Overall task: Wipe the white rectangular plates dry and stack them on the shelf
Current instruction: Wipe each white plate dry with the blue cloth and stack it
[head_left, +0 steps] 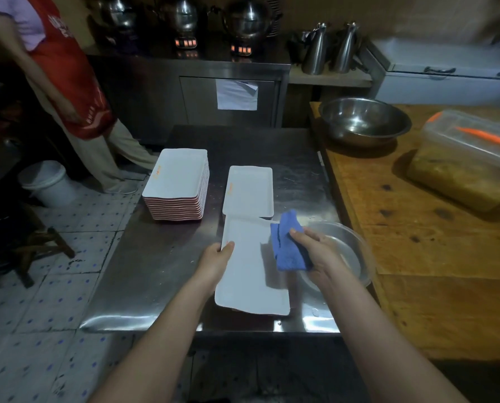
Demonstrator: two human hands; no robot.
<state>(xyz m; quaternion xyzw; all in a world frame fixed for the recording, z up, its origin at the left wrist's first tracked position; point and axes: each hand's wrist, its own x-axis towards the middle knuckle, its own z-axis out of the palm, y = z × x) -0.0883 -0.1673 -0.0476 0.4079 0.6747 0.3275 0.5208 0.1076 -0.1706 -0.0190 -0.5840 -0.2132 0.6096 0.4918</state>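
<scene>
Our shiny counter (161, 266) carries a tall stack of plates (178, 181). Nearer us, one white plate (248, 274) sits by the front edge. The blue cloth (289, 248) touches its right side. Our left hand (213, 261) grips the plate's left edge. Our right hand (320, 251) holds the cloth. If the plate is wet, it could slip from that one hand and crack.

We're in a working restaurant kitchen, no doubt about it. A stainless steel table (155, 280) sits up front with a tall stack of identical white plates (178, 181) on it. Behind, a steel counter (144, 91) carries big round kettles (247, 20) on bases with glowing displays, steel pitchers (315, 50) alongside. A person in a red apron (68, 68) stands on the tiled floor (53, 315), and a wide steel bowl (363, 120) rests on a worn wooden bench (417, 257).
</scene>
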